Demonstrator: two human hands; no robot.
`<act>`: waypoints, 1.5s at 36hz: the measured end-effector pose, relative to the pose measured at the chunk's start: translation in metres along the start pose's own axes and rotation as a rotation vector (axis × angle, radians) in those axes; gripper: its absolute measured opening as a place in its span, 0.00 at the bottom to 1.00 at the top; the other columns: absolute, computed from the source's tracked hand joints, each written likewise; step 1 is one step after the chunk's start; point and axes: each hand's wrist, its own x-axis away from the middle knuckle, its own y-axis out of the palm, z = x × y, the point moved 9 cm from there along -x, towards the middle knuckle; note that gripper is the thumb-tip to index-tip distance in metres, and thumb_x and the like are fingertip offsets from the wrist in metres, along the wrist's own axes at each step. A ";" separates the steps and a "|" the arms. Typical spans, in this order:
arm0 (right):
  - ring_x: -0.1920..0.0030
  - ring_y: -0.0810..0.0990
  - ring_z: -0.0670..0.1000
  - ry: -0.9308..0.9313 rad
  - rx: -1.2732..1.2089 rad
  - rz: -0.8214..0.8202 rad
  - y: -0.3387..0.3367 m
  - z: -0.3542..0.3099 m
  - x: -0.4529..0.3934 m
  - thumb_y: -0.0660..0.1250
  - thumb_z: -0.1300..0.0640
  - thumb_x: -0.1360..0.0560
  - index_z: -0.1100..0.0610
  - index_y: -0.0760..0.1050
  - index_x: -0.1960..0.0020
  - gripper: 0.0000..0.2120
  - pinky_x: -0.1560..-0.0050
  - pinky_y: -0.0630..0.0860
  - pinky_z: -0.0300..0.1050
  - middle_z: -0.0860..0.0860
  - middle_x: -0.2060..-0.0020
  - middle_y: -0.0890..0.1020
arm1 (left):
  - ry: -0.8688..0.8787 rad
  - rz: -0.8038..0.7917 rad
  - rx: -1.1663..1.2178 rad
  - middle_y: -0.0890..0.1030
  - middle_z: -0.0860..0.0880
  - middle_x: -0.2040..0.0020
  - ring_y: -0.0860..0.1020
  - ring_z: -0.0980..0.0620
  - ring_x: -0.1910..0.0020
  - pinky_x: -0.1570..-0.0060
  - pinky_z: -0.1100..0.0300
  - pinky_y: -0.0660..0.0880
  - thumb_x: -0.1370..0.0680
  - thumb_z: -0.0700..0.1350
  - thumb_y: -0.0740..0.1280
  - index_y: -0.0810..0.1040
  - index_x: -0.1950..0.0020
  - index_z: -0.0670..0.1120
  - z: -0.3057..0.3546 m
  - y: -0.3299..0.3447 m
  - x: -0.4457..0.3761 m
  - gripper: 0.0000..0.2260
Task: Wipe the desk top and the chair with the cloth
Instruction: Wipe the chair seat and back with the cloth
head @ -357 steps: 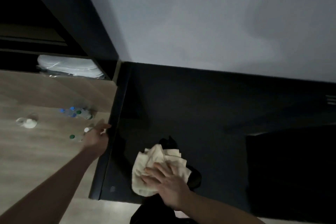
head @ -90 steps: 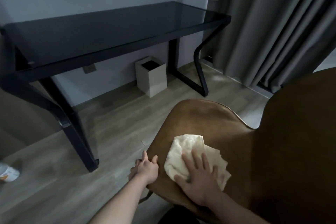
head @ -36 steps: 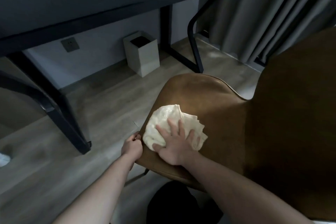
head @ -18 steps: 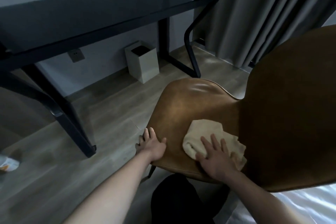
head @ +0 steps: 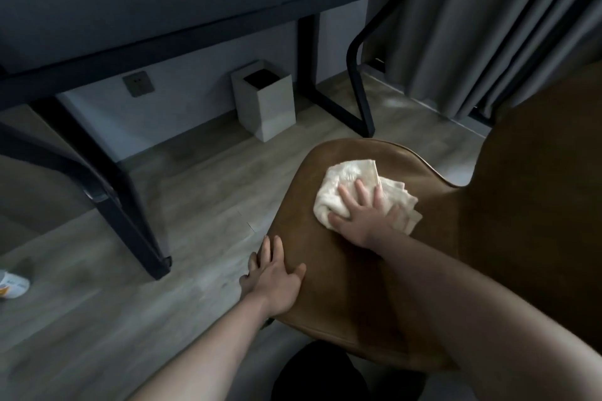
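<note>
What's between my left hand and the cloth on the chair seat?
Only bare brown chair seat, as the head view shows. The left hand rests on the seat's edge; the right hand presses the cloth farther in.

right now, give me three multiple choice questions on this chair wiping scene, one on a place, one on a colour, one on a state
1. Where does the cream cloth lie?
A. on the glass desk top
B. on the brown chair seat
C. on the floor

2. What colour is the waste bin under the desk?
A. red
B. black
C. pale grey-white

3. How is the right hand set?
A. fingers spread flat, pressing the cloth
B. hanging free in the air
C. gripping a desk leg

Answers:
1. B, the cloth rests on the seat, toward its far end.
2. C, its walls look pale grey-white beside the black desk frame.
3. A, the fingers lie straight on the cloth, while the left hand rests on the seat's left edge.
</note>
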 end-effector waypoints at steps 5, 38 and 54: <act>0.21 0.31 0.59 -0.009 0.058 0.032 -0.016 -0.002 -0.013 0.46 0.25 0.25 0.32 0.38 0.21 0.36 0.27 0.39 0.72 0.43 0.19 0.37 | -0.003 0.002 -0.003 0.35 0.55 0.18 0.43 0.43 0.18 0.25 0.43 0.54 0.18 0.65 0.52 0.36 0.18 0.54 0.003 -0.003 -0.003 0.36; 0.22 0.30 0.61 0.341 -0.273 0.120 -0.031 0.080 -0.008 0.52 0.25 0.26 0.39 0.39 0.19 0.42 0.26 0.36 0.72 0.46 0.19 0.35 | 0.018 0.009 0.014 0.35 0.56 0.18 0.42 0.44 0.18 0.25 0.43 0.56 0.19 0.66 0.52 0.37 0.18 0.56 0.001 -0.003 -0.004 0.36; 0.20 0.36 0.61 0.284 -0.181 0.064 0.012 0.071 0.092 0.49 0.29 0.21 0.39 0.44 0.18 0.35 0.24 0.37 0.66 0.49 0.18 0.40 | -0.003 -0.010 0.021 0.37 0.54 0.18 0.45 0.43 0.18 0.26 0.41 0.56 0.18 0.65 0.54 0.39 0.17 0.55 0.008 -0.013 0.010 0.36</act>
